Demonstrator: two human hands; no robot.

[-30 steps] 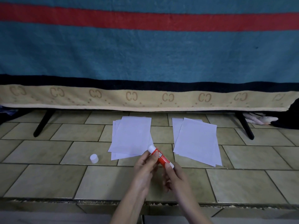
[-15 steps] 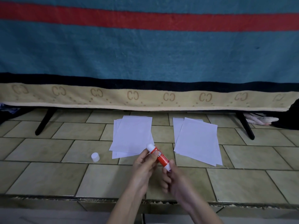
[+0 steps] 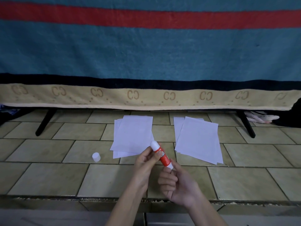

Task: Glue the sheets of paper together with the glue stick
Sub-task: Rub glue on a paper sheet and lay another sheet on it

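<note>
An orange glue stick (image 3: 162,156) with a white tip is held up between both hands, tip pointing up and left, cap off. My left hand (image 3: 146,162) grips its upper body. My right hand (image 3: 177,181) pinches its white base. The white cap (image 3: 96,157) stands on the tiles to the left. Two loose stacks of white paper lie beyond the hands: the left stack (image 3: 133,136) just behind the stick's tip, the right stack (image 3: 197,139) to the right.
The tiled surface (image 3: 48,176) has a chipped front edge near me. A teal, red and beige blanket (image 3: 146,54) hangs at the back over black legs (image 3: 44,123). A pale bundle (image 3: 260,119) lies at the far right.
The glue stick has stayed over the same spot and now points more steeply upward. My right hand's fingers have shifted around its base. Papers and cap have not moved.
</note>
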